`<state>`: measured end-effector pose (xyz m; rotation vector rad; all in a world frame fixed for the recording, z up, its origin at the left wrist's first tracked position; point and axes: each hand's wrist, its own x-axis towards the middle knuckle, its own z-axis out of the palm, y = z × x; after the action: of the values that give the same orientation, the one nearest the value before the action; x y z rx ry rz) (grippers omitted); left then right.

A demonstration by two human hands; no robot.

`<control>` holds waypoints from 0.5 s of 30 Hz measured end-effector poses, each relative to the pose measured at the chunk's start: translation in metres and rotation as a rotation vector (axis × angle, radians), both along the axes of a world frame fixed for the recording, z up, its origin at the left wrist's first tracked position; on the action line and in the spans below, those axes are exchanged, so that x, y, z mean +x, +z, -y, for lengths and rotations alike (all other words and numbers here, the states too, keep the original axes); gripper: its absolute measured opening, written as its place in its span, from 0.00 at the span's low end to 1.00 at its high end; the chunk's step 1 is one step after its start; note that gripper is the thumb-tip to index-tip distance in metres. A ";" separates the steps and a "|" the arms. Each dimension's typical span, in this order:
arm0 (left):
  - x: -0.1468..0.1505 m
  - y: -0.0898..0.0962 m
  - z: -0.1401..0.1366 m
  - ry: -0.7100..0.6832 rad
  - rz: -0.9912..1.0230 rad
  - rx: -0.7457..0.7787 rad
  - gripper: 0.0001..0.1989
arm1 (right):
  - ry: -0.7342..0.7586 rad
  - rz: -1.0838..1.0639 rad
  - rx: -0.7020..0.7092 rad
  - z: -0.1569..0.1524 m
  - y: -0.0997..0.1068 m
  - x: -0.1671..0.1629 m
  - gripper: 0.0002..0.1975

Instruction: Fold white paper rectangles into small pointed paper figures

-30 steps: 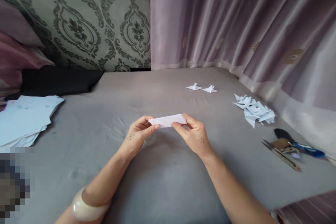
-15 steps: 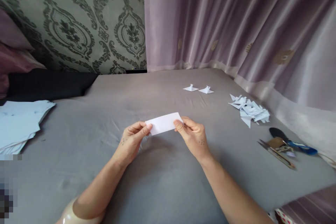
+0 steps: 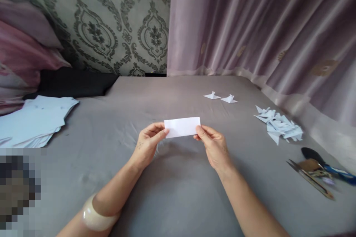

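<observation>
Presently: one white rectangular paper strip (image 3: 182,127), seemingly unfinished, above grey cloth (image 3: 178,200), ends pinched by left hand (image 3: 146,144) and right hand (image 3: 217,146). Beyond strip: two folded white paper figures (image 3: 229,99), apparently done. Right of strip: white folded-paper heap (image 3: 282,126), likewise. Left of strip: stacked white sheets (image 3: 36,118), apparently unworked.

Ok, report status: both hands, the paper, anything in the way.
Left hand, right hand: gripping opposite ends. White paper spans between them, broad face showing. Paper heap off right, touching neither hand.
</observation>
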<state>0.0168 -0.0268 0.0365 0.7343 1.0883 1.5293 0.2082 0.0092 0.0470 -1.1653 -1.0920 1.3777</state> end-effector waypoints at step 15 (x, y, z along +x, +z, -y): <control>0.004 0.001 0.001 -0.032 -0.172 0.024 0.07 | 0.212 -0.107 -0.123 0.009 -0.009 -0.019 0.16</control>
<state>0.0207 -0.0277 0.0374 0.9094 1.1810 1.4748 0.1888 0.0002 0.0378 -1.0722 -1.0901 1.6725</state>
